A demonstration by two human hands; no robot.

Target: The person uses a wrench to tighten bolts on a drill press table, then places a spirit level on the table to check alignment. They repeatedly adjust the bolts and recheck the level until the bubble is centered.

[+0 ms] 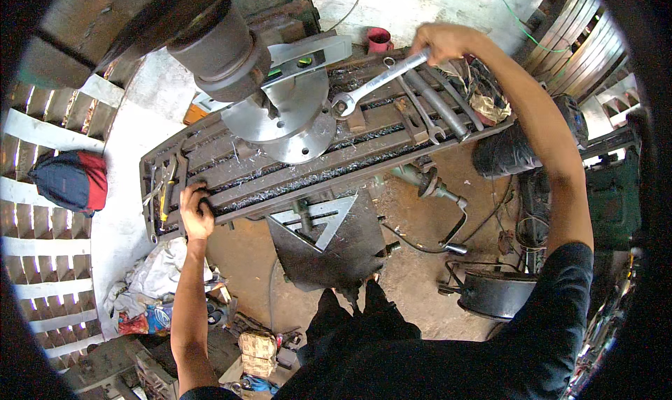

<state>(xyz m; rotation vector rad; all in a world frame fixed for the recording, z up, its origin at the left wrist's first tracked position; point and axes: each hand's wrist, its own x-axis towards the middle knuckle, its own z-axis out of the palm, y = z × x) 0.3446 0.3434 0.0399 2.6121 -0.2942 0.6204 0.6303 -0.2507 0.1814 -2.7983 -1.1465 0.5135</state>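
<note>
My right hand point(448, 43) grips the far end of a large combination wrench point(392, 78). The wrench's other end is at a nut or bolt point(341, 106) beside a shiny round metal flange point(297, 139) with holes. My left hand point(197, 212) rests on the near left edge of the slotted machine table point(280, 183), fingers bent over it and slightly apart, holding no tool. Above the flange hangs the machine's spindle point(222, 57). A spirit level point(308, 58) lies across behind the flange, partly hidden by the spindle.
Another wrench point(420, 109) and a metal bar point(439, 106) lie at the table's right. Yellow-handled pliers point(166, 193) lie at its left end. A triangular metal square point(318, 221) sits below the front edge. A crank handle point(458, 225) sticks out at right. A red mug point(379, 40) stands behind.
</note>
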